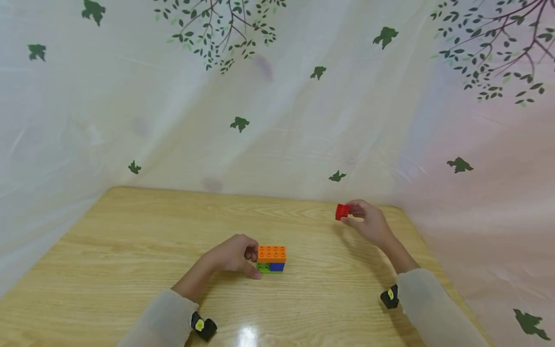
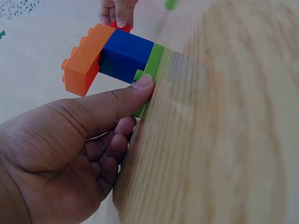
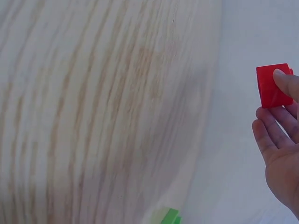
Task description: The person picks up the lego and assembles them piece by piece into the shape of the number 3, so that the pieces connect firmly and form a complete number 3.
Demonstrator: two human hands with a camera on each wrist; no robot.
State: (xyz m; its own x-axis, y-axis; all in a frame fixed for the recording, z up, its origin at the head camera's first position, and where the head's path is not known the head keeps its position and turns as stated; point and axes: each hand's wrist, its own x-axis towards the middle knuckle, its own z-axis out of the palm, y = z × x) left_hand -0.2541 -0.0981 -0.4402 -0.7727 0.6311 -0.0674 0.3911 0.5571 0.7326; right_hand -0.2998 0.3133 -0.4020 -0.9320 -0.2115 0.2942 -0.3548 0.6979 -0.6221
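Observation:
A small stack of toy building bricks stands on the table, with an orange brick (image 1: 271, 253) on top, a blue brick (image 1: 277, 266) under its right part and a flat green brick (image 2: 155, 60) at the bottom. My left hand (image 1: 236, 255) pinches the green brick at its left end, thumb along the near side. In the left wrist view, the orange brick overhangs the blue brick (image 2: 127, 55). Toward the far right of the table, my right hand (image 1: 368, 224) holds a red brick (image 1: 341, 212) between thumb and fingers, raised above the surface.
The wooden table (image 1: 151, 231) has a rounded far edge close to a pale curtain (image 1: 282, 144) printed with leaves and birds. Another green piece (image 3: 171, 216) shows at the bottom of the right wrist view. Each wrist wears a small black device (image 1: 204, 326).

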